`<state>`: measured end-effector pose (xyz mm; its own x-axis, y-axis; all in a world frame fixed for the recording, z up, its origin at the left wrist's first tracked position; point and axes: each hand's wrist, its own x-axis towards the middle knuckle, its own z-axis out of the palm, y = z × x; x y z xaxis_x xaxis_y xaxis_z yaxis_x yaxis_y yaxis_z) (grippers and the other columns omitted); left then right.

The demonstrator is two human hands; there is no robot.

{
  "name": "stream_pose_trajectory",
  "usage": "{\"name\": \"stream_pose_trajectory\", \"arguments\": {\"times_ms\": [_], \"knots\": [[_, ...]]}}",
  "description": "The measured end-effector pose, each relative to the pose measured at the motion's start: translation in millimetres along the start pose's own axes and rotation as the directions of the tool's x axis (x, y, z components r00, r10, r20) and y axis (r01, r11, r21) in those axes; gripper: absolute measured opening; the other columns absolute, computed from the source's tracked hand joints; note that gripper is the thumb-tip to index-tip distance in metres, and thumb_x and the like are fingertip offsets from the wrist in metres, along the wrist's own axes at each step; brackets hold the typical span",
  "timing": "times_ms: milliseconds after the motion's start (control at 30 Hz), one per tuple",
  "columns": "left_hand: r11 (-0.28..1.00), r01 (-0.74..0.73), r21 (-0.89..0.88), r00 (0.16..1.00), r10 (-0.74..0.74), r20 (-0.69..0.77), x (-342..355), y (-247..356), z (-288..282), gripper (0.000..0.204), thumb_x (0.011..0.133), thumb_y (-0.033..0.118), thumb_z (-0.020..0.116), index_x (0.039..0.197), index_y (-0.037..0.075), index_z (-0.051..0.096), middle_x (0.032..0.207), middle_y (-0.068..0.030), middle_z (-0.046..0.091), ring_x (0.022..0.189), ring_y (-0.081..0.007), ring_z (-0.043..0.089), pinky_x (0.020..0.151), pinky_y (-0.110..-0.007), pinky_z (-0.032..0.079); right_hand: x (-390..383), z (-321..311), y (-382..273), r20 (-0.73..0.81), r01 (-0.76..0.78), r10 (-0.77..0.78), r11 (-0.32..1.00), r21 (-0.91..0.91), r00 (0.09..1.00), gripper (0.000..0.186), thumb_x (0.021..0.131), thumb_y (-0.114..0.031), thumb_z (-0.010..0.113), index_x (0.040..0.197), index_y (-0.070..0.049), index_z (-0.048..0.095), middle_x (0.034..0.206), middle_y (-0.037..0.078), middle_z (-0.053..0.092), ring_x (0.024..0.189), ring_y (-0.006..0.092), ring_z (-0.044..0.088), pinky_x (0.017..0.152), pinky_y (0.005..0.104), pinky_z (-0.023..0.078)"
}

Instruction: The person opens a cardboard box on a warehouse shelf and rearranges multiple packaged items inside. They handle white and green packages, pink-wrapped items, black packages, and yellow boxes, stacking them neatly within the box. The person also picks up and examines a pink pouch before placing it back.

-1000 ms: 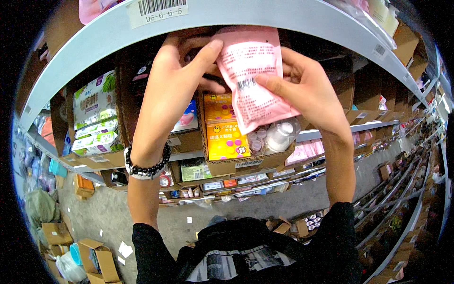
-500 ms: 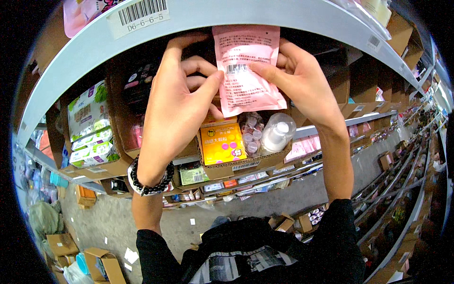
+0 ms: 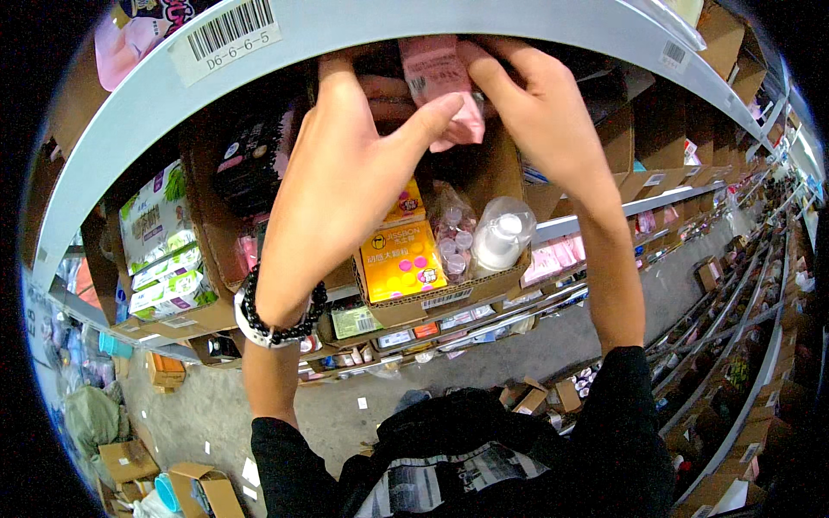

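Observation:
A pink foil pouch point(image 3: 436, 73) is tilted inside a cardboard box, its top cut off by the shelf beam. My left hand point(image 3: 341, 160) grips it, the thumb lying across its lower part; the other fingers are mostly hidden behind. At the pouch's right edge is my right hand point(image 3: 540, 116), closed against it, with the fingertips partly out of sight under the beam. Below the hands, a yellow-orange carton point(image 3: 401, 263), a clear bag of small round-capped items point(image 3: 453, 233) and a white bottle with a clear cap point(image 3: 501, 237) stand in the same box.
A grey shelf beam point(image 3: 518, 22) arches close above my hands. On the left, green-and-white packs point(image 3: 164, 233) fill a neighbouring box, beside dark packages point(image 3: 250, 164). Lower shelves hold more goods. Cardboard boxes point(image 3: 203, 488) lie on the floor behind.
Both hands have moved up and deeper into the box with the pouch. It has tipped away from its flat, facing position and slipped partly behind the beam, uncovering more of the cartons.

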<state>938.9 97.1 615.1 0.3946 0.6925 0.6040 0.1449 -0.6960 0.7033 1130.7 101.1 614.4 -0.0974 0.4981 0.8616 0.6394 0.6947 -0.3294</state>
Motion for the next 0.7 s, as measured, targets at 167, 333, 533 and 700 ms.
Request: {"name": "stream_pose_trajectory", "arguments": {"times_ms": [167, 333, 533, 700], "knots": [[0.979, -0.036, 0.199, 0.997, 0.02, 0.08, 6, -3, 1, 0.05, 0.092, 0.019, 0.066, 0.12, -0.01, 0.036, 0.095, -0.0201, 0.068, 0.09, -0.0278, 0.068, 0.077, -0.037, 0.054, -3, -6, -7, 0.249, -0.184, 0.116, 0.945, 0.271, 0.962, 0.041, 0.091, -0.012, 0.065, 0.127, 0.002, 0.054, 0.11, 0.018, 0.067, 0.083, 0.0248, 0.07, 0.064, 0.0309, 0.059], [0.906, -0.113, 0.409, 0.994, 0.1, 0.053, 17, -21, 4, 0.042, 0.089, 0.015, 0.063, 0.113, -0.013, 0.041, 0.092, -0.0306, 0.065, 0.091, -0.047, 0.064, 0.077, -0.046, 0.052, 1, -14, -11, 0.361, -0.224, 0.203, 0.974, 0.018, 0.91, 0.05, 0.088, -0.008, 0.069, 0.133, 0.002, 0.05, 0.102, 0.012, 0.069, 0.076, 0.0142, 0.066, 0.062, 0.0278, 0.056], [0.998, -0.058, 0.039, 0.986, 0.051, 0.158, 21, -30, -5, 0.035, 0.092, 0.015, 0.066, 0.121, -0.003, 0.056, 0.111, -0.0102, 0.067, 0.099, -0.0167, 0.063, 0.089, -0.031, 0.051, 8, -32, -41, 0.312, -0.014, 0.057, 0.99, -0.138, 0.948, 0.041, 0.083, -0.014, 0.073, 0.111, 0.01, 0.057, 0.089, 0.023, 0.065, 0.079, 0.0275, 0.065, 0.072, 0.0362, 0.052], [0.978, -0.072, 0.193, 0.97, 0.024, 0.242, 21, -27, -3, 0.035, 0.095, 0.022, 0.064, 0.117, -0.004, 0.057, 0.1, -0.0143, 0.068, 0.094, -0.0205, 0.065, 0.081, -0.035, 0.051, 13, -40, -39, 0.354, -0.447, 0.451, 0.889, -0.098, 0.819, 0.054, 0.079, -0.019, 0.08, 0.12, 0.009, 0.058, 0.091, 0.012, 0.068, 0.074, 0.0131, 0.061, 0.067, 0.028, 0.051]]}}
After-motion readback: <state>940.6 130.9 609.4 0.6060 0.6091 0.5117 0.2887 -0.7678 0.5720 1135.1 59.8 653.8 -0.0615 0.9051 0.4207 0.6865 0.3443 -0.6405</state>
